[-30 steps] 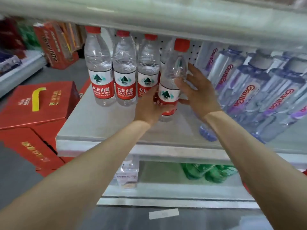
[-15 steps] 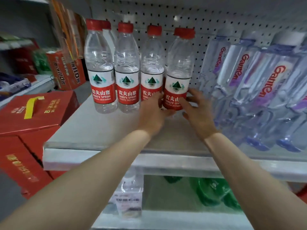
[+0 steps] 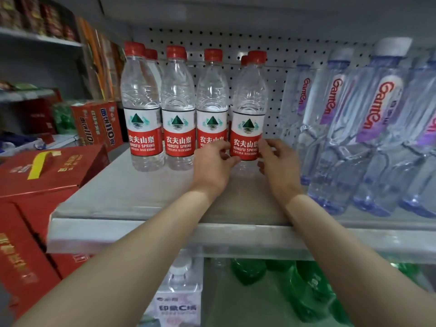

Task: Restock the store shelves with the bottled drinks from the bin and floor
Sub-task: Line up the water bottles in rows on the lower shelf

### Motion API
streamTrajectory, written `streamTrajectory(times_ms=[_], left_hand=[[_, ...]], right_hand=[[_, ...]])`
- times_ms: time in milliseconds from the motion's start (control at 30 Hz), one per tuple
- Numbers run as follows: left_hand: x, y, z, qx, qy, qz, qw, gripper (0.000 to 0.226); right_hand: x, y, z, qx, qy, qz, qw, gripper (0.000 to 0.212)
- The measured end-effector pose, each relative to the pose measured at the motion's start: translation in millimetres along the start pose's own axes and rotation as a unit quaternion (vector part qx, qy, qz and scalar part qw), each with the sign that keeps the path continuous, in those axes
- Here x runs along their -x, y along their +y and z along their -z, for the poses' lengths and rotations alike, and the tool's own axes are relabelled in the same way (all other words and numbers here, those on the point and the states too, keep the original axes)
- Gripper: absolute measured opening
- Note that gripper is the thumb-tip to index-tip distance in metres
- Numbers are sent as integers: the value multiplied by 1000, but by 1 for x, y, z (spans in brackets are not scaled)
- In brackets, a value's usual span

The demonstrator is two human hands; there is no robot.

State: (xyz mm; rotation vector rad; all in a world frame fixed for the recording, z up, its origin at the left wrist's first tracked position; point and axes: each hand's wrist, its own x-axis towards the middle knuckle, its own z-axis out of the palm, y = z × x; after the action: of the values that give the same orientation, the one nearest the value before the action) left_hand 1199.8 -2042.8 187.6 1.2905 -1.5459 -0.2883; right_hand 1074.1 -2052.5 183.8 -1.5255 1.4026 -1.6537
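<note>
A clear water bottle (image 3: 249,102) with a red cap and a red-and-white label stands upright on the grey shelf (image 3: 132,199), at the right end of a row of matching bottles (image 3: 178,102). Another red cap shows just behind it. My left hand (image 3: 213,166) grips its lower left side, fingers curled at the label's edge. My right hand (image 3: 279,166) holds the lower right side, fingertips on the label. The bottle's base is partly hidden by both hands.
Tall clear bottles with purple-and-red labels (image 3: 368,128) lean close on the right. Red cartons (image 3: 47,166) are stacked left of the shelf. The lower shelf holds green bottles (image 3: 295,286) and a white-labelled bottle (image 3: 181,291). A pegboard backs the shelf, with another shelf overhead.
The bottle was tilted and held off the shelf a second ago; it now stands upright in line with the row. Both hands slid down to its lower part.
</note>
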Motion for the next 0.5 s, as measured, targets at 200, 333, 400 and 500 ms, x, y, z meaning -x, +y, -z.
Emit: streamTrajectory(times_ms=[200, 333, 400, 500], left_hand=[[-1, -1, 0, -11, -22, -2, 1000, 35], [0, -1, -1, -7, -32, 3, 999, 37], [1, 1, 0, 9, -41, 24, 999, 39], [3, 11, 6, 52, -51, 59, 996, 41]], right_hand=[[-2, -1, -2, -25, -32, -20, 999, 35], [-2, -3, -1, -30, -35, -42, 998, 23], [-1, -7, 3, -34, -45, -51, 997, 21], [5, -21, 12, -23, -75, -47, 996, 23]])
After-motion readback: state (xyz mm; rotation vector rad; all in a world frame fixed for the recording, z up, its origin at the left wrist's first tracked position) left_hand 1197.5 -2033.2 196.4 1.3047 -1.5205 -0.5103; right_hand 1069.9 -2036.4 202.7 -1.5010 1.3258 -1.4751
